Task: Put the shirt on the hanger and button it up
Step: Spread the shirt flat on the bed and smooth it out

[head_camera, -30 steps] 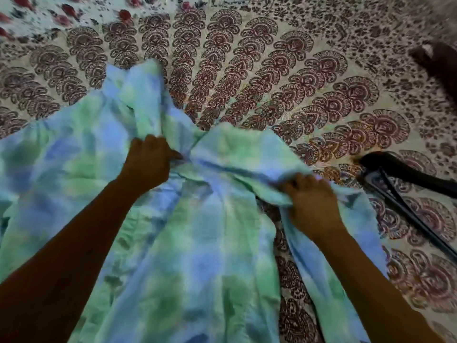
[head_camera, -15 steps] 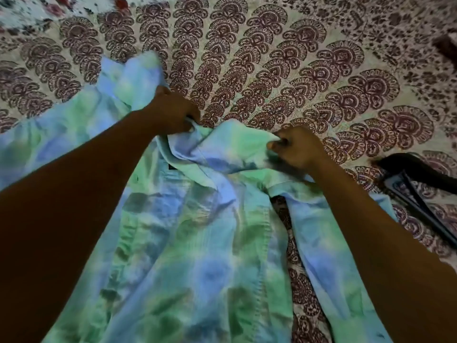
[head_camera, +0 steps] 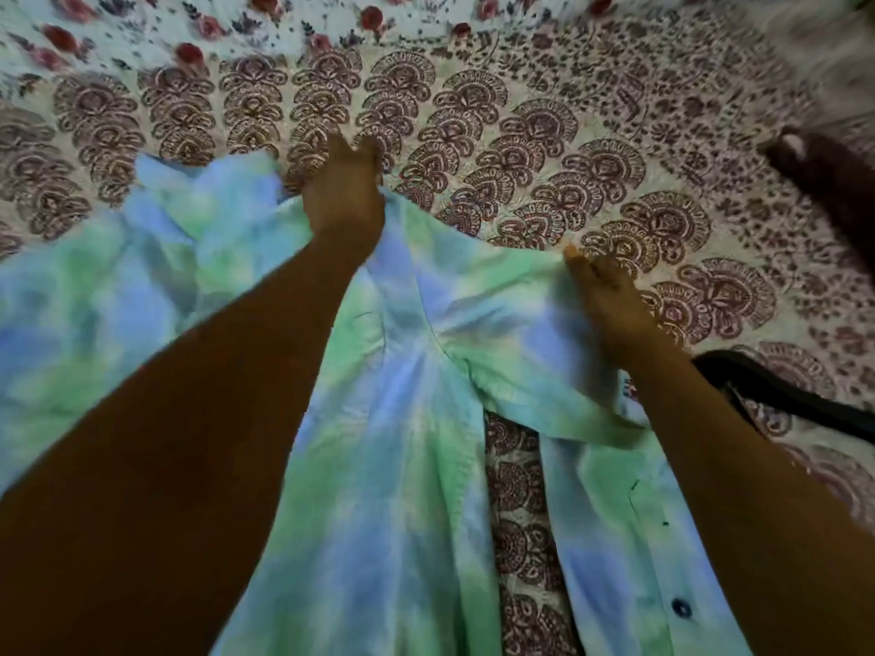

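Observation:
A blue and green tie-dye shirt (head_camera: 402, 466) lies spread on the bed, front open, with a dark button (head_camera: 681, 607) on its right placket. My left hand (head_camera: 344, 196) is at the shirt's top edge near the collar and holds the fabric, which bunches up toward it; two fingers reach past the edge over the bedsheet. My right hand (head_camera: 608, 300) pinches the shirt's right shoulder edge, and the cloth runs taut between the hands. A black hanger (head_camera: 781, 400) lies on the bed just right of my right forearm, partly hidden by it.
The bed is covered by a cream sheet with maroon fan motifs (head_camera: 544, 134); a floral cloth (head_camera: 236, 26) lies at the far edge. A dark brown object (head_camera: 824, 182) sits at the right edge.
Both hands moved further up the bed and apart, pulling the shirt's top edge out flatter. The collar is less bunched than before.

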